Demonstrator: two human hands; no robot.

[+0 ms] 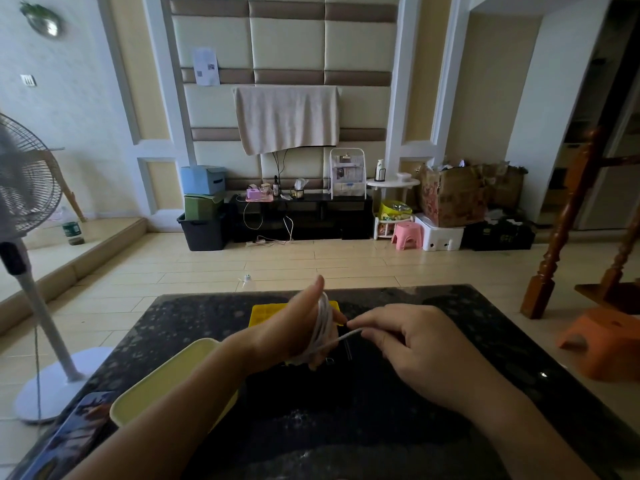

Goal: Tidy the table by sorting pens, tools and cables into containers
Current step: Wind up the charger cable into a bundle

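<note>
Nearest, the dark bench carried a pale yellow tray at its left edge. The right grip was closed in a pinch on the free tail of the white cable, which ran taut. The left grip bore the coil wound round its fingers, thumb raised; the loops hid whether those fingers were curled. Beyond, a yellow grid container lay on the bench. Assessment: winding appeared well advanced. Recommended: hold the tail taut, lay each turn beside the last, and tuck the end under before sliding the coil off, lest it spring loose.
</note>
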